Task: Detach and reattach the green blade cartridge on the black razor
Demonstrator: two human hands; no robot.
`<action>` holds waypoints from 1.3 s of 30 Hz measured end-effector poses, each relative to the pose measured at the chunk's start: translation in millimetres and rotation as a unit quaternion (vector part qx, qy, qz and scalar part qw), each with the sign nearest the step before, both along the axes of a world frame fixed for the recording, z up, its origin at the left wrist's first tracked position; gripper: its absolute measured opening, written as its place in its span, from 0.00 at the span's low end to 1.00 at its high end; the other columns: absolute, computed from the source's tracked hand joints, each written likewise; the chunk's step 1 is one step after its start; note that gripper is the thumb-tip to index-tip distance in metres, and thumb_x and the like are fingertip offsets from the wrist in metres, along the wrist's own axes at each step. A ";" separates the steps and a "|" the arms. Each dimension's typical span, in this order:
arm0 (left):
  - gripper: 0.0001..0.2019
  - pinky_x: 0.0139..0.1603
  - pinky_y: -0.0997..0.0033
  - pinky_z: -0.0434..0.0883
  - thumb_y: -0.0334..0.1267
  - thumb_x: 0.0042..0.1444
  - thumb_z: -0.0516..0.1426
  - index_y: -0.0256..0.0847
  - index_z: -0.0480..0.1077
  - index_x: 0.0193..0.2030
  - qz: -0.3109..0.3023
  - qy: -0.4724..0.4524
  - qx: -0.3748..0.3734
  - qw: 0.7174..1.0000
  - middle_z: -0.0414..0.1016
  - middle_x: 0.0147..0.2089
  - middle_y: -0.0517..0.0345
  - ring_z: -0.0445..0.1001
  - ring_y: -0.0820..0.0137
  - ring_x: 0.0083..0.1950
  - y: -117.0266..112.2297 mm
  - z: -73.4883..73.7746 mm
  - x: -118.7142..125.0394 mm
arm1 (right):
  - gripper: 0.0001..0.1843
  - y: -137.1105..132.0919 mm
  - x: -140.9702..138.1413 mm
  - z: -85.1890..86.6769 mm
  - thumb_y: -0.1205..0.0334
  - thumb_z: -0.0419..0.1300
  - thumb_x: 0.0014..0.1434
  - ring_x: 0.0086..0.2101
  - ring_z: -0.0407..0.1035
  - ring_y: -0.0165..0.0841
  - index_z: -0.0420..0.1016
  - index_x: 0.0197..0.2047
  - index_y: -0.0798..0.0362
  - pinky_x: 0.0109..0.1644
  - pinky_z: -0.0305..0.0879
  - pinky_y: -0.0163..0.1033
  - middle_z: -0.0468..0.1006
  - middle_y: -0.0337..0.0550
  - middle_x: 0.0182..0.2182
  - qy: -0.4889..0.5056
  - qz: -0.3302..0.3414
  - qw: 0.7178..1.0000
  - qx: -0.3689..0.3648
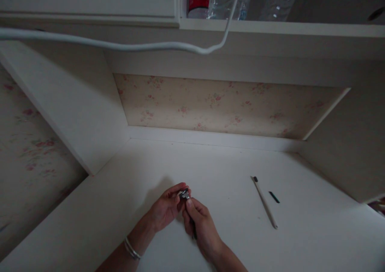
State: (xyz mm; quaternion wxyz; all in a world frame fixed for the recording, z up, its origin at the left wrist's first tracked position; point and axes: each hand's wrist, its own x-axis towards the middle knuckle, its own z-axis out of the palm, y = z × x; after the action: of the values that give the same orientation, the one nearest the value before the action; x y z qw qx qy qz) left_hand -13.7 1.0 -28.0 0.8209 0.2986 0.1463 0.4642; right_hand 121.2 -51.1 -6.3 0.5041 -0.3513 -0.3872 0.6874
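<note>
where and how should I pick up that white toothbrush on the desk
Pinch the toothbrush by its lower handle, probably best from above and the near side. The slim, bare handle slants toward you, the dark head points away, and the green strip lies right of its upper half. Your right hand is nearer, though occupied.

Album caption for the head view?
Left hand and right hand hold a small shiny object over a white desktop.
</note>
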 end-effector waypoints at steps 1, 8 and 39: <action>0.19 0.44 0.77 0.68 0.32 0.46 0.67 0.41 0.75 0.47 -0.001 0.003 -0.001 1.000 0.79 0.47 0.53 0.75 0.70 0.49 0.2 -0.5 -0.6 | 0.20 -0.8 -0.2 0.1 0.44 0.55 0.61 0.16 0.41 0.22 0.64 0.29 0.53 0.17 0.37 0.31 0.55 0.28 0.16 0.011 0.003 1.000 -0.009; 0.21 0.36 0.81 0.68 0.33 0.46 0.67 0.42 0.75 0.49 -0.020 0.013 0.000 1.000 0.78 0.48 0.50 0.76 0.75 0.37 1.7 -8.4 -5.7 | 0.20 -2.3 -1.7 0.8 0.45 0.56 0.61 0.14 0.42 0.21 0.66 0.31 0.54 0.15 0.37 0.29 0.56 0.28 0.15 0.036 0.021 0.999 -0.026; 0.18 0.40 0.73 0.69 0.36 0.50 0.65 0.40 0.75 0.49 0.018 0.039 -0.035 0.998 0.78 0.38 0.55 0.70 0.76 0.32 -6.0 11.2 9.0 | 0.16 8.6 12.7 -1.0 0.50 0.55 0.63 0.13 0.47 0.20 0.71 0.38 0.56 0.12 0.46 0.25 0.62 0.31 0.18 0.144 0.082 0.985 -0.056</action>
State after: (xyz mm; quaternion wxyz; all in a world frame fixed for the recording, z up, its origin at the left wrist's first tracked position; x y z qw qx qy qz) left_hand -4.7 -5.0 -16.8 0.8163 0.2845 0.1997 0.4613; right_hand 133.9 -42.6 -7.3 0.4758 -0.2431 -0.2993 0.7905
